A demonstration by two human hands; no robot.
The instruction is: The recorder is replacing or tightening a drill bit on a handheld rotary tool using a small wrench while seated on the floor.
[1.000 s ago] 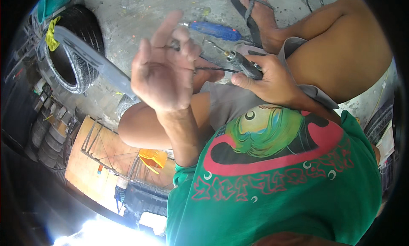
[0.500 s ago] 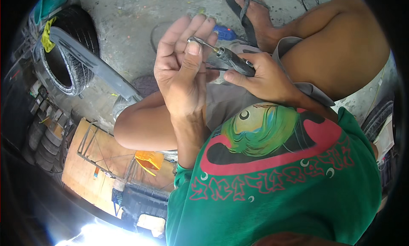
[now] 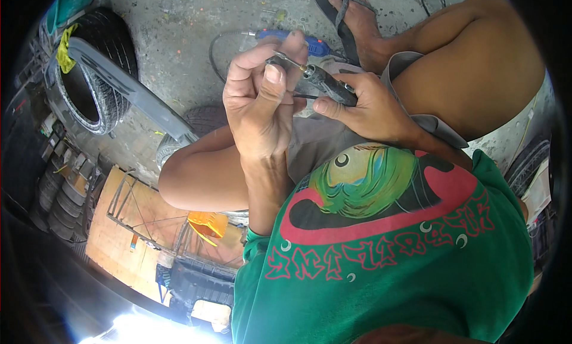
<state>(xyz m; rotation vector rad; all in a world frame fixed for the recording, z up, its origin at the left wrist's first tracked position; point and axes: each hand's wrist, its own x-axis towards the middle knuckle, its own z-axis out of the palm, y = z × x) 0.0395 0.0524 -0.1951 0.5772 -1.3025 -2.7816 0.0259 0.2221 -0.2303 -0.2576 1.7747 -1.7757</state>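
My right hand grips a black cylindrical handpiece with a brass-coloured tip and a dark cord. My left hand is raised beside it, palm toward me, fingers curled round a thin metal piece at the handpiece's tip, with the thumb against that piece; exactly what the piece is I cannot make out. Behind my hands a blue power tool with a flexible black shaft lies on the concrete floor, partly hidden by my fingers.
A tyre with a long grey trim piece and yellow cloth lies at the left. Stacked tyres, a wooden board and an orange plastic object sit lower left. My sandalled foot is at the top.
My left hand, spread open a second ago, has come to the handpiece's tip and its fingers have curled inward at the metal piece. My right hand has barely moved.
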